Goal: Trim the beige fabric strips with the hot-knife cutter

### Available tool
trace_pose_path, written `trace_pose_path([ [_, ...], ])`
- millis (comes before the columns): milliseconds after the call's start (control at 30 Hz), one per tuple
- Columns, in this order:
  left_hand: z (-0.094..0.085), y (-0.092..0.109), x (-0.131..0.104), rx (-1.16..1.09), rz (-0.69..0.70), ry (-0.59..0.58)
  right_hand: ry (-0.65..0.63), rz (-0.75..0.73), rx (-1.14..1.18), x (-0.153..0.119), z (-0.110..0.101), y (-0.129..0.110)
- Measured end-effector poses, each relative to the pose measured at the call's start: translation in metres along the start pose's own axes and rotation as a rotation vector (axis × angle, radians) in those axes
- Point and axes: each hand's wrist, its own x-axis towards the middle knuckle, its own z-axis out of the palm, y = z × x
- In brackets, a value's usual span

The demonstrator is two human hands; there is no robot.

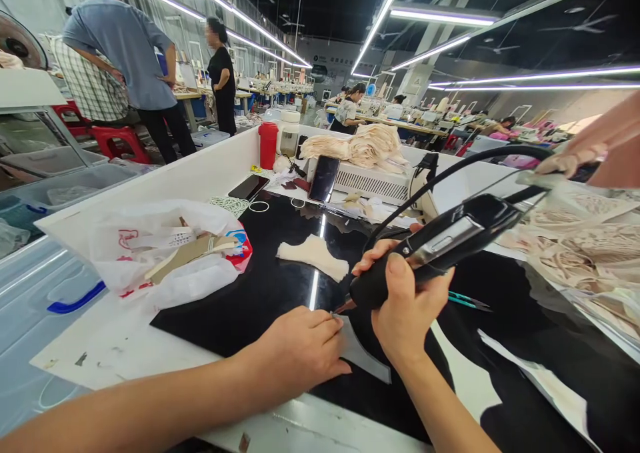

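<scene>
My right hand (pixel 407 306) is wrapped round a black corded power tool (pixel 440 239) with a metal plate on its side. The tool tilts down to the left, and its small metal tip sits close to my left fingers. My left hand (pixel 305 346) rests low over the black work surface (pixel 220 316), fingers curled and pressed together at the end of a grey curved strip (pixel 363 353). Part of that strip is hidden under the hand. A cream fabric piece (pixel 314 255) lies just beyond. Right of my right hand is a pair of teal thread snips (pixel 467 301).
A white plastic bag (pixel 165 256) with scraps stands left. Phones (pixel 324 178), a red cup (pixel 268 145) and stacked cream fabric (pixel 367 147) are at the back. Another person's arm (pixel 605 146) reaches in at right above piled fabric (pixel 575 243). White pieces (pixel 545 379) lie near right.
</scene>
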Motion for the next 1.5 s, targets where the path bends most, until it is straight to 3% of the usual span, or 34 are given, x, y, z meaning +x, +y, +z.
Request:
trace_pose_path([
  [233,-0.006,0.0,0.0,-0.003,0.005,-0.039,0.093,-0.027,-0.046,0.003,-0.02,-0.027],
  [533,-0.016,-0.009,-0.001,-0.034,0.025,-0.031,0.156,-0.008,-0.133,-0.015,-0.053,-0.056],
  [800,-0.022,-0.003,0.007,-0.004,0.057,0.039,0.141,-0.024,-0.116,-0.028,-0.059,-0.064],
  [967,-0.025,0.007,0.018,-0.099,0.055,-0.045,0.149,-0.017,-0.096,-0.031,-0.059,-0.061],
  [1200,-0.012,0.016,0.033,-0.138,0.106,-0.087,0.152,-0.023,-0.086,-0.032,-0.057,-0.058],
  [1500,-0.005,0.02,0.024,-0.183,0.102,-0.076,0.147,-0.041,-0.109,-0.032,-0.058,-0.058],
])
